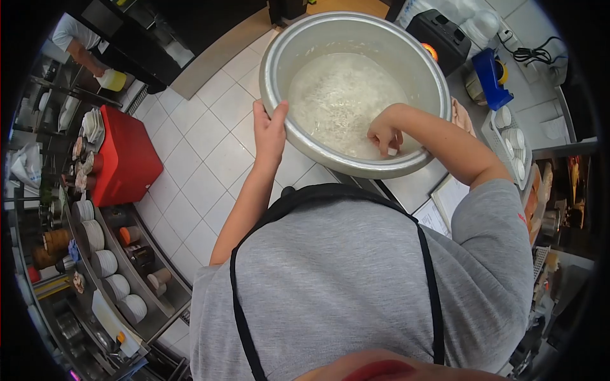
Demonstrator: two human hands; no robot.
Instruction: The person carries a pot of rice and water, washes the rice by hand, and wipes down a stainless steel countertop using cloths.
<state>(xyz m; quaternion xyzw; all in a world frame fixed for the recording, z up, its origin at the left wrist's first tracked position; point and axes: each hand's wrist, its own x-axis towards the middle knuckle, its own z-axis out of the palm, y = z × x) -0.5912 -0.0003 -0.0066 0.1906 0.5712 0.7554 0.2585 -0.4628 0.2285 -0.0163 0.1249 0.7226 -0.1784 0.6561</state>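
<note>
A large round metal pot is in front of me, tilted slightly toward me. Cloudy water with pale grains that look like rice fills its lower part. My left hand grips the pot's left rim, thumb on the edge and fingers along the outer wall. Inside the pot, near its right wall, my right hand is closed with curled fingers at the water. A small white piece shows at those fingertips; its kind is unclear.
A red box stands on the tiled floor at left, near shelves with stacked white bowls. Another person holds a yellowish container at upper left. On the right counter are a black appliance, a blue holder and a cup rack.
</note>
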